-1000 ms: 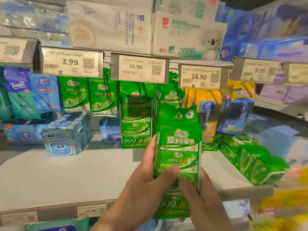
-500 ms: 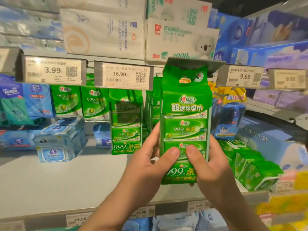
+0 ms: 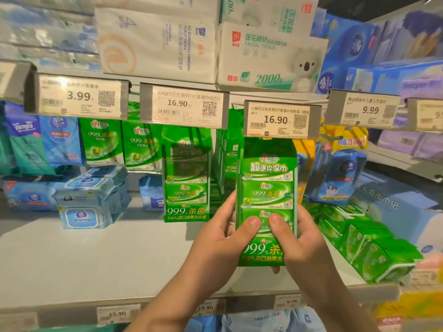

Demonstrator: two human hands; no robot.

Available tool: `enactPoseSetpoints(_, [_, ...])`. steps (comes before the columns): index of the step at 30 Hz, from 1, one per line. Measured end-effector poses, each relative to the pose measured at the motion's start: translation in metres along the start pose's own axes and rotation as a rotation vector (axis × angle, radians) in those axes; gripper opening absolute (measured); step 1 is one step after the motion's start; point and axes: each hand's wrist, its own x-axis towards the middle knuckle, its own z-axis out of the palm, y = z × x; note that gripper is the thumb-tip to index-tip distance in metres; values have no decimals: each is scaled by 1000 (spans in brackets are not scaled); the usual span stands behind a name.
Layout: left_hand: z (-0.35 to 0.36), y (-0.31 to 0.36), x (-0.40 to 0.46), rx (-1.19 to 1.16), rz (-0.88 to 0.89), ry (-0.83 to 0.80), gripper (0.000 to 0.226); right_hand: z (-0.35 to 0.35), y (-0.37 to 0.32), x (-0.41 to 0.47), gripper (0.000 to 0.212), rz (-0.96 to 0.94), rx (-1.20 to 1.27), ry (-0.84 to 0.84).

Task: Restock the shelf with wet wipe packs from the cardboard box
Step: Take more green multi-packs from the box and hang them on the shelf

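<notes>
Green wet wipe multipack (image 3: 266,200) is pinched low between left hand (image 3: 225,238) and right hand (image 3: 299,245), thumbs in front, its top tucked behind the 16.90 price tag (image 3: 280,119), probably to meet the hanging peg.

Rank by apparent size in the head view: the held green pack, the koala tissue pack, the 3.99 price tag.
1. Koala tissue pack
2. Held green pack, though it is nearer the camera
3. 3.99 price tag

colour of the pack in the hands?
Green pack, white and yellow lettering; head view.
</notes>
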Motion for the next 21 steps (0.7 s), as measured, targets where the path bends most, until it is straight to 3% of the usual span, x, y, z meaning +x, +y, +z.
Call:
enactPoseSetpoints(2, [-7,-10,-4,55,-42,31,41,0,10,0,14,26,10,5])
enactPoseSetpoints(5, [-20,-30,-13,330,-122,144,35,2,30,-3,22,116,59,-35])
enactPoseSetpoints(10, [-17,-34,-6,206,-129,221,21,13,46,1,57,199,133,-26])
enactPoseSetpoints(21, [-10,-36,31,83,-163,373,22,26,56,43,50,241,312,-10])
